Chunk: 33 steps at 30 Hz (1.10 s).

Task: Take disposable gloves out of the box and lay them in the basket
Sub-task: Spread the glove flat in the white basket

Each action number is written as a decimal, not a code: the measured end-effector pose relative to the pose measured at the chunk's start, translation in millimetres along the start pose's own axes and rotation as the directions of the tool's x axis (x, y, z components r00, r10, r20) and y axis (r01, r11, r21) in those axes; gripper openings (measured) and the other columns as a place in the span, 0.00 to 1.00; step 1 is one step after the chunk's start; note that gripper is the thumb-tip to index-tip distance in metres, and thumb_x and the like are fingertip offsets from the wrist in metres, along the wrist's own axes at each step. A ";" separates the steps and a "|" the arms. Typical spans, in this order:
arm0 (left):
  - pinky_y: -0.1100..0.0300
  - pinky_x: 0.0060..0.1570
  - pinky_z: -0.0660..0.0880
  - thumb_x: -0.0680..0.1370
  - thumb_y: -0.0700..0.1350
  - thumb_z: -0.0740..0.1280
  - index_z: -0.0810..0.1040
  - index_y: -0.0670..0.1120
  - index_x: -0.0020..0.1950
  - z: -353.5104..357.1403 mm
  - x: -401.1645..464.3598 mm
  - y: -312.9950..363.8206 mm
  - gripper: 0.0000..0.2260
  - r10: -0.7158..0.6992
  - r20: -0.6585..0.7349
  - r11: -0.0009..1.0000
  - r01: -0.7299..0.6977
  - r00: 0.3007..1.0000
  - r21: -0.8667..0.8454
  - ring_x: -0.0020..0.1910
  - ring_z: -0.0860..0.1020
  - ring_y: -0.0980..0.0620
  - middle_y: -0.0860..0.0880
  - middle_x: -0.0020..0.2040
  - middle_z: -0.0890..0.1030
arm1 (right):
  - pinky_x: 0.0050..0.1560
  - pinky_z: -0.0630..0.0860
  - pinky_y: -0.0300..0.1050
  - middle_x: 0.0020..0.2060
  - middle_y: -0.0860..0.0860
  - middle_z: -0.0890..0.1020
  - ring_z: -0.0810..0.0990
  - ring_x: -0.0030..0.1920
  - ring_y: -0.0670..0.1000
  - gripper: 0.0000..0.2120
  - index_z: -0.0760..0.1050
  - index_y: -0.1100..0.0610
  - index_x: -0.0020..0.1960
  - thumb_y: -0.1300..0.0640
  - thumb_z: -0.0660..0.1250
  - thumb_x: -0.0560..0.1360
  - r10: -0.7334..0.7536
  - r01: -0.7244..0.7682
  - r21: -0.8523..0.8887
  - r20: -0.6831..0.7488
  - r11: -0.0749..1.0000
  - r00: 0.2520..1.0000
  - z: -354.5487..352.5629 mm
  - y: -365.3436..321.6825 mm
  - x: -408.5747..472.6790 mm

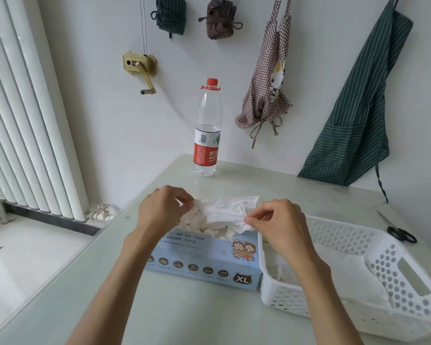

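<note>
A light blue glove box (204, 262) marked XL lies on the table, its top open with white gloves bunched inside. Above it a thin white disposable glove (224, 210) is stretched between both hands. My left hand (159, 210) pinches the glove's left end, and my right hand (281, 222) pinches its right end. Directly right of the box stands a white perforated basket (406, 277) with white gloves (358, 277) lying flat on its bottom.
A water bottle (207, 130) with a red cap stands at the table's back edge. Black-handled scissors (398, 230) lie beyond the basket at the right. Aprons (353, 108) hang on the wall behind. A white radiator (28, 120) stands at the left.
</note>
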<state>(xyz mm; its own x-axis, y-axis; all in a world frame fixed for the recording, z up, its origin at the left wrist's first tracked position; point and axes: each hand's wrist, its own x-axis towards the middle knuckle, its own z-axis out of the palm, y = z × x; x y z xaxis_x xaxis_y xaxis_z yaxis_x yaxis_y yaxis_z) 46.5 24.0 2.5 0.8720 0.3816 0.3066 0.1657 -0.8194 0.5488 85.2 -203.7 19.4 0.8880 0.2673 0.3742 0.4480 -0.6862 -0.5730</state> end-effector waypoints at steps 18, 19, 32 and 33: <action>0.62 0.51 0.73 0.74 0.51 0.70 0.82 0.55 0.48 6.4 0.8 17.0 0.05 0.420 0.180 0.847 -0.312 0.890 -0.431 0.50 0.76 0.60 0.60 0.47 0.82 | 0.67 0.57 0.39 0.69 0.40 0.66 0.57 0.72 0.42 0.20 0.71 0.43 0.65 0.43 0.66 0.75 -0.068 0.088 -0.050 0.324 0.995 0.944 11.3 1.5 5.8; 0.61 0.50 0.74 0.74 0.51 0.70 0.82 0.53 0.49 4.5 0.6 15.8 0.05 0.430 0.220 0.834 -0.291 0.876 -0.469 0.49 0.77 0.60 0.58 0.47 0.82 | 0.61 0.60 0.33 0.63 0.38 0.72 0.63 0.68 0.42 0.11 0.76 0.43 0.55 0.45 0.69 0.74 -0.077 0.086 -0.018 0.279 0.996 0.957 13.1 0.7 6.4; 0.54 0.52 0.76 0.70 0.58 0.73 0.82 0.56 0.44 1.9 5.7 -3.9 0.08 0.309 0.323 0.944 -0.247 0.894 -0.220 0.42 0.78 0.63 0.61 0.42 0.83 | 0.41 0.74 0.34 0.35 0.41 0.82 0.78 0.37 0.39 0.07 0.78 0.52 0.40 0.63 0.73 0.70 -0.025 0.071 0.448 -0.108 0.891 0.994 -35.5 15.8 13.3; 0.54 0.53 0.76 0.68 0.59 0.73 0.82 0.58 0.45 0.9 5.5 -4.0 0.10 0.307 0.318 0.943 -0.242 0.897 -0.229 0.44 0.79 0.64 0.61 0.43 0.83 | 0.43 0.76 0.37 0.37 0.41 0.82 0.79 0.39 0.39 0.08 0.78 0.52 0.40 0.64 0.73 0.70 -0.027 0.069 0.439 -0.102 0.896 0.994 -37.1 17.4 13.3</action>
<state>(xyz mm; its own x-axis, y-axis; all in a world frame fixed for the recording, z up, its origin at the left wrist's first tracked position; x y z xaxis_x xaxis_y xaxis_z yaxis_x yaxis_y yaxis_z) 51.0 29.0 1.3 0.9795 -0.0452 0.1961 -0.1598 -0.7670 0.6215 100.9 -237.1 41.5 0.8605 0.2150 0.4618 0.5082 -0.2995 -0.8075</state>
